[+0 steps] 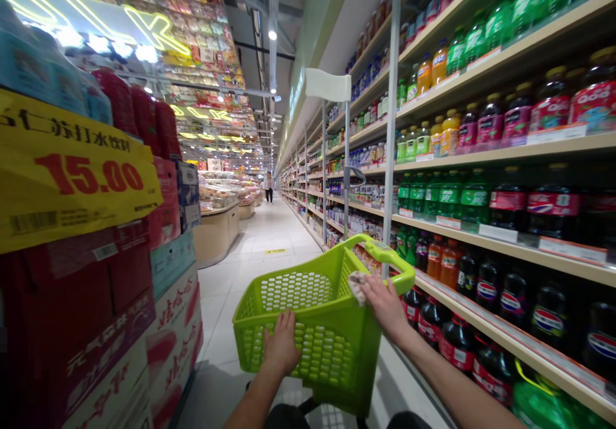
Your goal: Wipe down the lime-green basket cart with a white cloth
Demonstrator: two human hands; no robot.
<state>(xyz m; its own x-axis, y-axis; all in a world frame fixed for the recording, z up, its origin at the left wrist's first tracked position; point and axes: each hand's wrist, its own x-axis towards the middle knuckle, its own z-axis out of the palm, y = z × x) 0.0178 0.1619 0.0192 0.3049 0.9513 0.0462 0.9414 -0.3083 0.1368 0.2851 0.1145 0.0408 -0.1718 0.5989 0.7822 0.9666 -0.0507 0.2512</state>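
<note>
A lime-green plastic shopping cart (353, 345) with perforated sides stands right in front of me, its handle up at the right. My left hand (282, 344) lies with fingers stretched against the near side of the basket, just below the rim. Bunched in my right hand (382, 299) is a pale cloth (357, 286), pressed to the cart's upper edge by the handle (397, 263). The fingers of that hand are closed over the cloth. I see no goods in the visible part of the basket.
Tall shelves (481, 230) of bottled drinks line the right. Stacked drink cartons (173, 333) with a yellow price sign (72, 172) stand close on the left. Down the white-tiled aisle (262, 230) are round display counters (216, 230) and a distant person (268, 187).
</note>
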